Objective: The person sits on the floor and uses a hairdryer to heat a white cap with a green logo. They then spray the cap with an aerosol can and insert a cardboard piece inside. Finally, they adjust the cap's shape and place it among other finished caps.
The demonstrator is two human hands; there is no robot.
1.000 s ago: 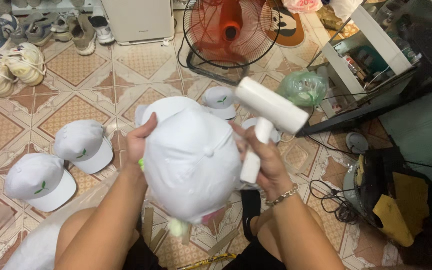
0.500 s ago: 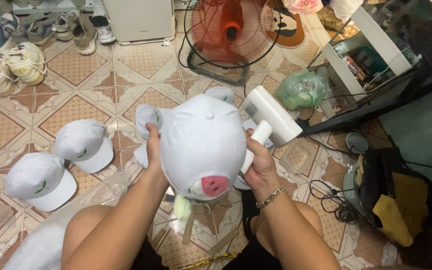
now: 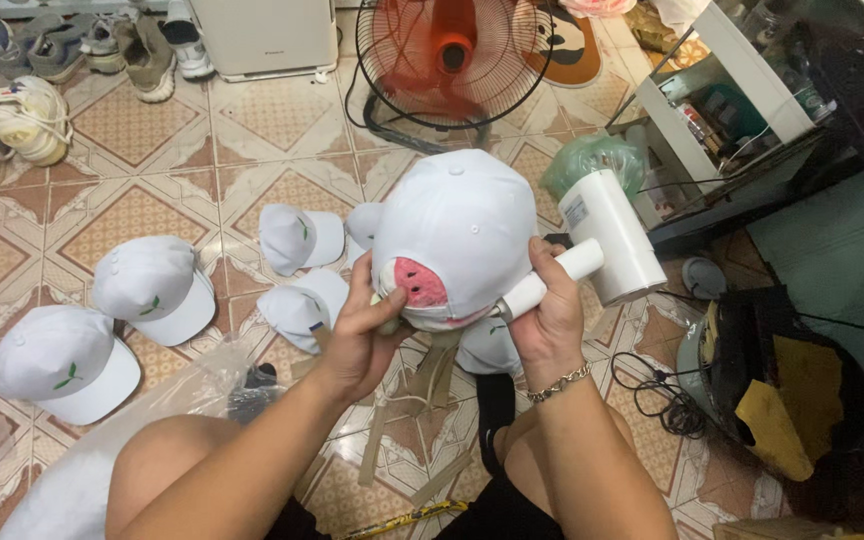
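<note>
Holding a white fabric baseball cap (image 3: 457, 225) up in front of the body, above the patterned tile floor (image 3: 142, 205); the cap sits over a rounded form with a pink patch (image 3: 420, 283) showing at its lower edge. Left hand (image 3: 360, 335) clamped on the cap's lower left rim, fingers curled under it. Right hand (image 3: 544, 320) closed around the white handle of a white lint roller (image 3: 607, 235), whose cylinder head lies just beside the cap's right side; thumb touches the cap. Hands apart, one on each side of the cap.

On the floor: more white caps with small green leaf marks, one at far left (image 3: 57, 360), one next to it (image 3: 152, 285), one nearer the middle (image 3: 297, 235). Clear plastic bag (image 3: 192, 375) near the left knee. Orange-bladed floor fan (image 3: 452, 60) beyond the cap. Worn sneakers (image 3: 12, 120) at upper left.
</note>
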